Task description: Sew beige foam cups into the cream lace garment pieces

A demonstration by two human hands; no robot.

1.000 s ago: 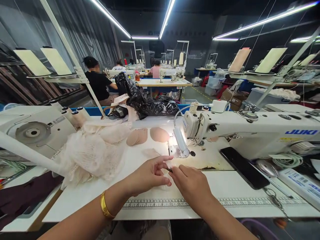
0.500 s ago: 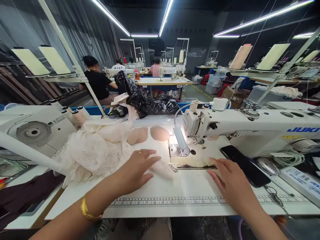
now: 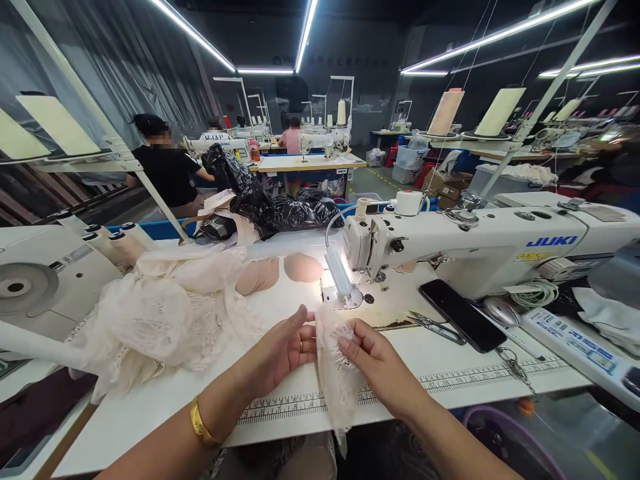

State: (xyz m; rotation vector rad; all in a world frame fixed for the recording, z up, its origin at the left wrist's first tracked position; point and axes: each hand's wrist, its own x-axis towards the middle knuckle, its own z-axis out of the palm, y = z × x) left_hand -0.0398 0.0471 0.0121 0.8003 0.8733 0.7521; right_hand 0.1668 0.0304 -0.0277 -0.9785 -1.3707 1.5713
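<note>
A strip of pale lace fabric hangs over the table's front edge, held up in front of the sewing machine. My right hand pinches the lace between thumb and fingers. Against the lace's left side rests my left hand, palm turned inward, thumb up and fingers apart. Two beige cup pads lie behind the hands, left of the needle area. A heap of cream lace fabric covers the table's left part.
Thread snips and a black phone lie to the right, beside a key ring. A printed ruler runs along the front edge. Black plastic bags sit behind. A person in black sits farther off.
Both hands have come together at the middle, and the lace is now raised between them. My right hand has left the machine's plate edge, where the snips now show. The view has shifted right.
</note>
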